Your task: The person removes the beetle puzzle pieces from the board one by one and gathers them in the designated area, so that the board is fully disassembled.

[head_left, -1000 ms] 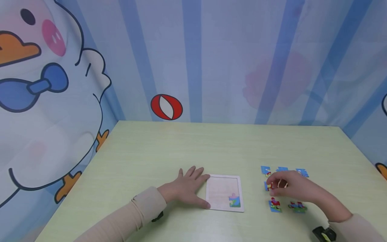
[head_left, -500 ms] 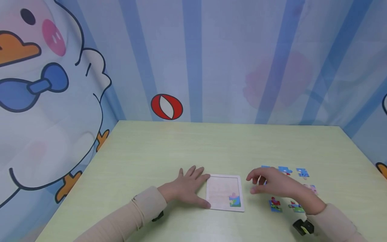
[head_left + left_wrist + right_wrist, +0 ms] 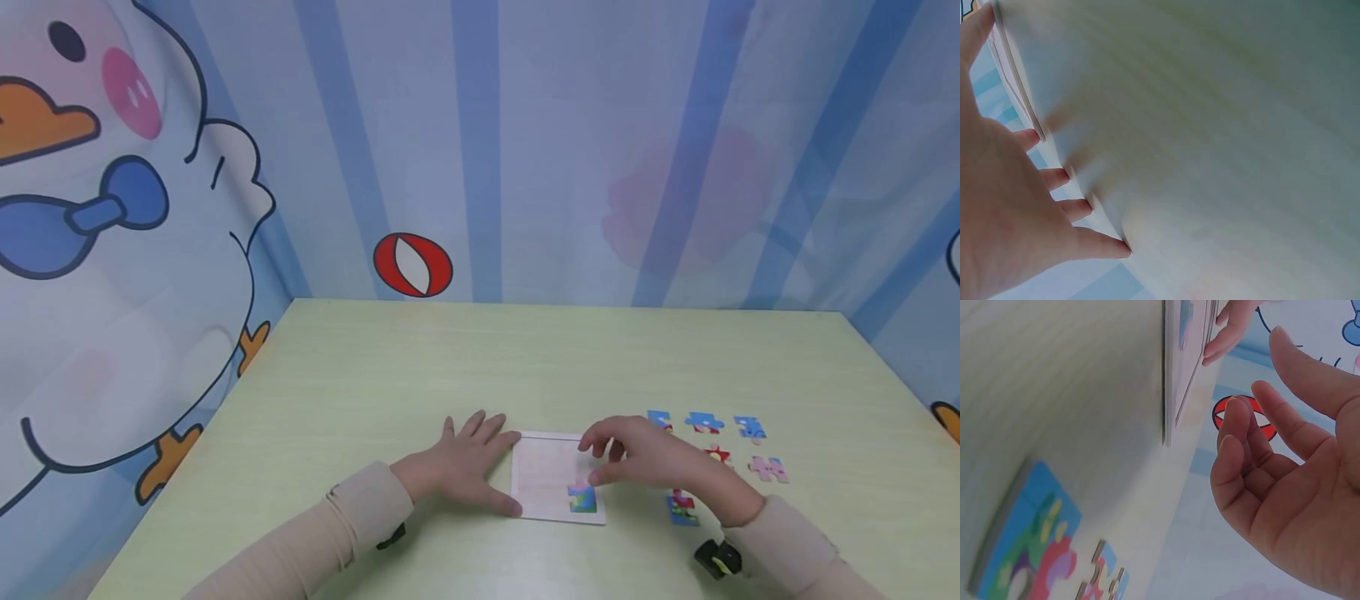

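My left hand (image 3: pixel 468 467) lies with fingers spread beside a shallow white puzzle tray (image 3: pixel 543 467). Its thumb and index fingertips are at the tray's left corners. A jigsaw piece (image 3: pixel 582 500), blue, green and pink, sits in the tray's lower right corner. My right hand (image 3: pixel 637 450) hovers over the tray's right edge, palm down, fingers loosely bent. In the right wrist view, no piece shows between the thumb (image 3: pixel 1310 375) and the fingers of that hand.
Several loose jigsaw pieces lie on the table to the right, including a blue one (image 3: pixel 750 427), a pink one (image 3: pixel 768 468) and a red-and-blue one (image 3: pixel 682 510). The right hand and forearm cover part of this group. A printed curtain (image 3: pixel 555 167) hangs behind the table.
My right hand has moved left from over the loose pieces to the tray's right edge, uncovering pink and red pieces. My left hand and the tray have stayed put.
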Tool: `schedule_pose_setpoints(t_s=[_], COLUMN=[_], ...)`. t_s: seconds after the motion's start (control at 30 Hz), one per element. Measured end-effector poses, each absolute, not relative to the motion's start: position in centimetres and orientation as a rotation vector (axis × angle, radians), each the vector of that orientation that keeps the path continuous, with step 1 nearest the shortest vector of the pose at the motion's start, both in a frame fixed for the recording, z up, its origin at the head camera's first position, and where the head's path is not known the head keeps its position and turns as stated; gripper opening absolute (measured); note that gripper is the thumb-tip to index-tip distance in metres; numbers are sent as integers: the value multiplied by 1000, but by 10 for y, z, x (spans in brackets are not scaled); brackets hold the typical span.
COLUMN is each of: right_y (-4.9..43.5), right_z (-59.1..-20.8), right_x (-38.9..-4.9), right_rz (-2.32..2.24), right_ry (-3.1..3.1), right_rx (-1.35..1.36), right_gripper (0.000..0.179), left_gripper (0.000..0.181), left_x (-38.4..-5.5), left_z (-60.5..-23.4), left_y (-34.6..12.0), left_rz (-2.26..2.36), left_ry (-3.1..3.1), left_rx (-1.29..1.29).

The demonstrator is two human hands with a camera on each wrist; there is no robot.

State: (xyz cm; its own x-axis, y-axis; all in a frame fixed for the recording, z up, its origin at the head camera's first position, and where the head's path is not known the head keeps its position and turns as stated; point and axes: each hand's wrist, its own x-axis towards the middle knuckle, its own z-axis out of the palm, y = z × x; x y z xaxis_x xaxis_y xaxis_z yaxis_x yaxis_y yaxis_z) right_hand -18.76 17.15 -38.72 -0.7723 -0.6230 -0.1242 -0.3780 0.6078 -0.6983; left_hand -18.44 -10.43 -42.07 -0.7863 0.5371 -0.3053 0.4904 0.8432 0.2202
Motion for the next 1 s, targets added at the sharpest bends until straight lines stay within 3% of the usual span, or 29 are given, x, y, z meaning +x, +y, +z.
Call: schedule_pose_setpoints(t_s=[1.0], right_y=[155], right_z=[-406], right_x=[-183], right_rz=[-883], right_ry=[2412], right_rx=[-780], right_gripper=[29], left_gripper=[99], left_x=[-184], left_z=[-420], left_y=[-104], left_rz=[193], left_ry=[2659], left_rx=[771])
